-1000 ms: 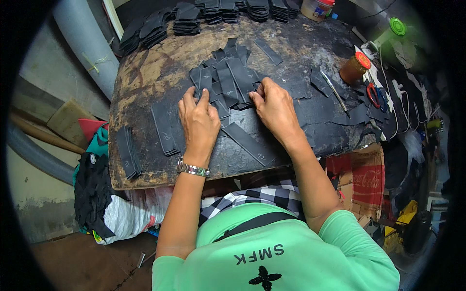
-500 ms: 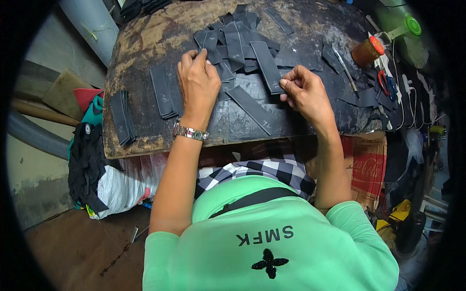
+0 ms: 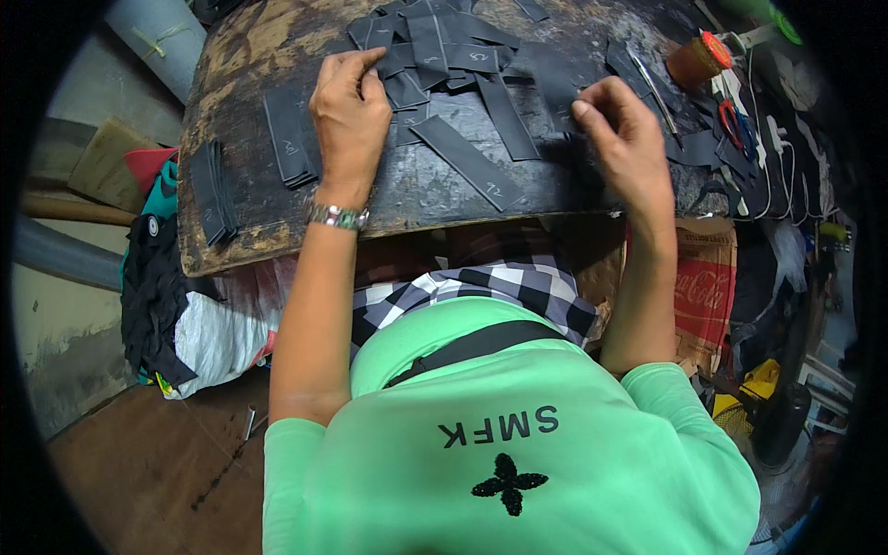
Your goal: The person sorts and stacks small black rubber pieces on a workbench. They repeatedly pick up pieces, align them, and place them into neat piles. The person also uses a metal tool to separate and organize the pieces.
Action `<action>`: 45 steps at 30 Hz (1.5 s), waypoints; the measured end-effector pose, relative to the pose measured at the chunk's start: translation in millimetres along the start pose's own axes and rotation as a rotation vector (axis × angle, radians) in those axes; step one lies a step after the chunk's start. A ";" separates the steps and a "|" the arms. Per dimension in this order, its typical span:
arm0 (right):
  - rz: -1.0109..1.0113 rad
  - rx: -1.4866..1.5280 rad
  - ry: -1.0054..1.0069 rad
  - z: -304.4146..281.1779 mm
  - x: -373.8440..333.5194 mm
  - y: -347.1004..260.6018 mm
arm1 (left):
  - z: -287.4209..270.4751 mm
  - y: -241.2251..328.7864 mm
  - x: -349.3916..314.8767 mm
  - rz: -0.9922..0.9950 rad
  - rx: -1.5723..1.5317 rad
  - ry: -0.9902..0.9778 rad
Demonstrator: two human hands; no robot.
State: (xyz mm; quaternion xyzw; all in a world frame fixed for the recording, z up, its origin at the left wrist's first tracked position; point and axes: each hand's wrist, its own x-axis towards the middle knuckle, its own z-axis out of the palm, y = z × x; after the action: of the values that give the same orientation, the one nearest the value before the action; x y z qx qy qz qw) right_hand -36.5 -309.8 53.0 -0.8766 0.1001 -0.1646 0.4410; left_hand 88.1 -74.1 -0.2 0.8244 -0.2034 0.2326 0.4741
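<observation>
The black strips (image 3: 435, 55) lie scattered at the upper middle of the frame on the worn desk (image 3: 240, 231). My left hand (image 3: 351, 111) pinches the edge of one strip; my right hand (image 3: 620, 139) grasps another, fingers curled. Orange-lidded jar (image 3: 696, 60) stands upper right.

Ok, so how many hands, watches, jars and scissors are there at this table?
Bare hands: 2 (left hand, right hand)
Silver metal wristwatch: 1
Brown jar with orange lid: 1
Red-handled scissors: 1
Total: 5
</observation>
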 end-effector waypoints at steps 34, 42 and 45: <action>0.428 0.471 -0.066 -36.8 -34.4 49.4 | -21.7 23.8 -39.0 0.006 -0.052 -0.299; 0.331 0.310 -0.118 -30.3 -34.1 45.1 | -21.6 22.1 -38.7 0.072 0.023 -0.300; -0.006 -0.250 0.122 -17.0 -39.2 36.3 | -21.6 19.8 -38.0 0.044 -0.012 -0.312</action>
State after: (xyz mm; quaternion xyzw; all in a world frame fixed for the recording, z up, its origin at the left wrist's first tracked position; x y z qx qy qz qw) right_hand -80.3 -331.3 25.4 -0.9133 0.1438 -0.2053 0.3209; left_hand 42.2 -60.1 1.1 0.8430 -0.2942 0.1106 0.4365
